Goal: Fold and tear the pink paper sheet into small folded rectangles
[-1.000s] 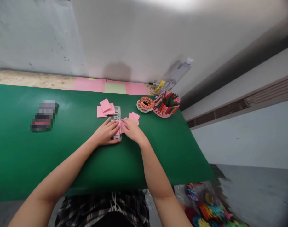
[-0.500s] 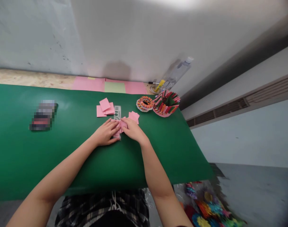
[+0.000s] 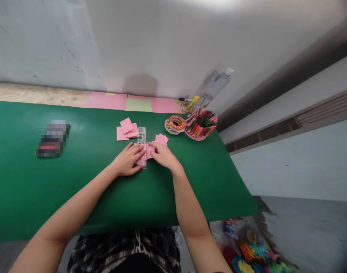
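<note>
My left hand (image 3: 130, 160) lies flat with fingers stretched, pressing a piece of pink paper (image 3: 149, 151) onto a clear stencil ruler (image 3: 142, 133). My right hand (image 3: 163, 156) is at the paper's right edge, thumb and fingers closed on it. The paper lies across the ruler, its left part mostly under my left hand. Past my right fingertips is a small pile of pink paper pieces (image 3: 161, 139). Beyond my left hand, next to the ruler, several pink paper squares (image 3: 126, 128) overlap on the table.
The table has a green cover (image 3: 111, 203). A pixelated dark object (image 3: 52, 138) lies left. Folded-paper rings (image 3: 175, 124) and a round paper piece (image 3: 200, 124) sit back right, near a glue stick (image 3: 193, 101) and clear bottle (image 3: 215, 88). Colourful paper items (image 3: 253, 250) lie on the floor.
My right hand has shifted slightly right, and more of the pink paper shows between my hands. The left hand stays almost in place.
</note>
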`<action>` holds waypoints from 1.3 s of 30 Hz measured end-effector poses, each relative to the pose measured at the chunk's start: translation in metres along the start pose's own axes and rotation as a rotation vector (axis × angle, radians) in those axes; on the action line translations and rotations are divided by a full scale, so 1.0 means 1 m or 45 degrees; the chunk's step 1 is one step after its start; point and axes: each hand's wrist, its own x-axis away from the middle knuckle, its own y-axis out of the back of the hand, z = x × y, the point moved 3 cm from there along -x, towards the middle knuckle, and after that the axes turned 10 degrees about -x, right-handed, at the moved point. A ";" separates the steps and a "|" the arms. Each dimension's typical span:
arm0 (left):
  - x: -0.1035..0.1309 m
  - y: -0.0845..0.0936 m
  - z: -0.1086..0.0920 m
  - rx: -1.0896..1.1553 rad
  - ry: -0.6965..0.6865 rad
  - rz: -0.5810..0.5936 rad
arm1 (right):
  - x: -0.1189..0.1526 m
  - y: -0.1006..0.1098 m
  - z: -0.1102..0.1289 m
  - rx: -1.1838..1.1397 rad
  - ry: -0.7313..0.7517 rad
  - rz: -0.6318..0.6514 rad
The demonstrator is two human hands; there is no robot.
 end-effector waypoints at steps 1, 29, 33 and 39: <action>0.000 0.000 0.000 0.000 0.011 0.011 | 0.000 0.001 -0.001 -0.024 -0.001 -0.003; -0.007 0.010 0.002 -0.006 0.035 0.112 | 0.013 -0.014 0.005 0.246 -0.275 -0.260; -0.007 0.009 0.002 -0.020 0.037 0.102 | 0.028 -0.018 -0.002 0.263 -0.242 -0.340; -0.007 0.009 0.002 -0.025 0.024 0.091 | 0.046 -0.020 -0.023 -0.195 -0.260 -0.604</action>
